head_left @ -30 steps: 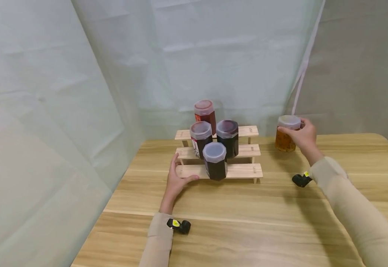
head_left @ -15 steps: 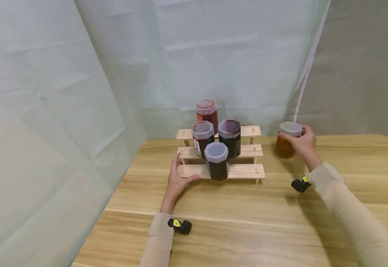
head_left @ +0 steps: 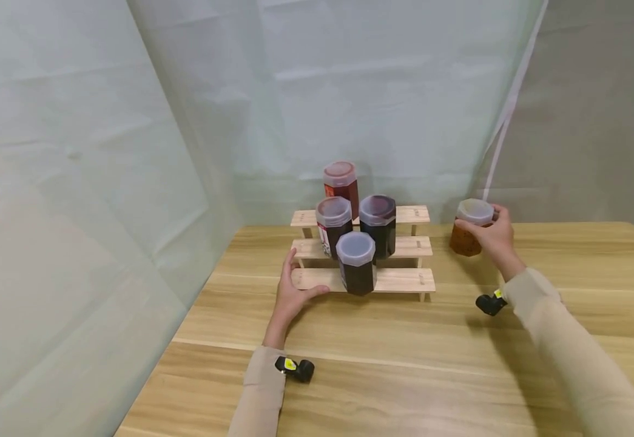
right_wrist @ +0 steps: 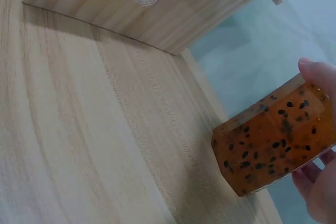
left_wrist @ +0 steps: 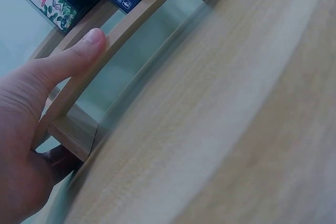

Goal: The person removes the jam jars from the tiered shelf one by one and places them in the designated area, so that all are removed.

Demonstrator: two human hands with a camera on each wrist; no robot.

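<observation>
While right hand grips seeded orange jar (faceted plastic) | left hand clasps pale wooden rack

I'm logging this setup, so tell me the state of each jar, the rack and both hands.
Orange jar: lidded, tilted, gripped by right hand.
Four dark jars: lidded, upright on the rack.
Wooden stepped rack: standing on the table.
Left hand: holding the rack's bottom step end.
</observation>
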